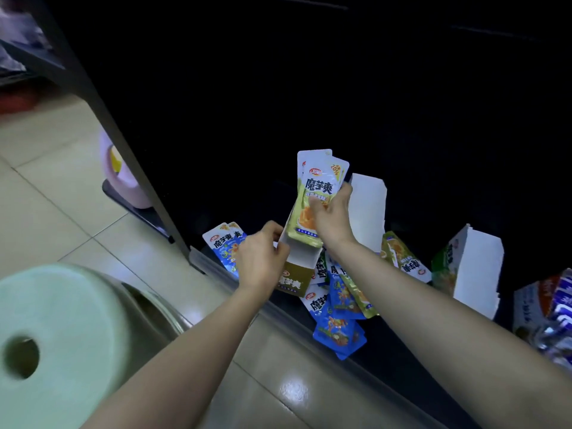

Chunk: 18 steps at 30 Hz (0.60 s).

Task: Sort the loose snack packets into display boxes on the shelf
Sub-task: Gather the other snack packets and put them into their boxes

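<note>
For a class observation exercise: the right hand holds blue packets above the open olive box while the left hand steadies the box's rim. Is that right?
One slip: the head view shows the right hand holding green packets, not blue, above the open olive box, whose rim the left hand grips. Blue packets lie loose on the shelf.

A few green-and-white snack packets [317,193] are standing upright, their lower ends sitting in the open top of an olive display box [292,281] at the near edge of the dark shelf [402,360]. Loose blue packets [339,323] are lying heaped just right of it, and a second open box [476,267] is tilting farther right.
</note>
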Each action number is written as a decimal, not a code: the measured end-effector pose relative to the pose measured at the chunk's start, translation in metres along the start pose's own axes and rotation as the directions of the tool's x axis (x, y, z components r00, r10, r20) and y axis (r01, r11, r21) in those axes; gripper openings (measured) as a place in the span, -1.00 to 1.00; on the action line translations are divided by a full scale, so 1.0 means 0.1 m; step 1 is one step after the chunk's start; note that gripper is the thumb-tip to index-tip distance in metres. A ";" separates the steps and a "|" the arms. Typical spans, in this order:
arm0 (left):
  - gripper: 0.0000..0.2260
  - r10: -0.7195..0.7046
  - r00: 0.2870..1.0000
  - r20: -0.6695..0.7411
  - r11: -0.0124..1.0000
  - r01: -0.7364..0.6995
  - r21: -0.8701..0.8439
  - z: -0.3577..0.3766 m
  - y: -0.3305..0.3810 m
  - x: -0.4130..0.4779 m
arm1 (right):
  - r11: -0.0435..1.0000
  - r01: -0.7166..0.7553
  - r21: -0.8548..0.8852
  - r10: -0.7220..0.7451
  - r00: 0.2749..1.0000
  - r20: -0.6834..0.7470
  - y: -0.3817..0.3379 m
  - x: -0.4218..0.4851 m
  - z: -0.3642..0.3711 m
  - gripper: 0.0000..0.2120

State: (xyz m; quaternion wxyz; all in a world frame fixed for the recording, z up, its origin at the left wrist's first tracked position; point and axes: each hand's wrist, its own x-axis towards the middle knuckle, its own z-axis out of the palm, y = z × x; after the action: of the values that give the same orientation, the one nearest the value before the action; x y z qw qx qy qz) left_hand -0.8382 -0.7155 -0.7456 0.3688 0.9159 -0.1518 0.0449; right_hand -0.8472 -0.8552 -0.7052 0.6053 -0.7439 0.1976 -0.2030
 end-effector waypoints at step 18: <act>-0.84 -0.188 0.970 -0.152 0.982 0.188 -0.017 0.06 -0.06 0.29 | 0.963 -0.010 -0.268 0.044 0.991 0.123 0.24 0.11 -0.08 -0.33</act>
State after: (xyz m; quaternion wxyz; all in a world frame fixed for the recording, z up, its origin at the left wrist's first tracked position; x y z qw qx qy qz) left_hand -0.8088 -0.7226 -0.7485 0.3832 0.9195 -0.0358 0.0798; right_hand -0.8431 -0.8724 -0.7267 0.5136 -0.8274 0.1941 -0.1182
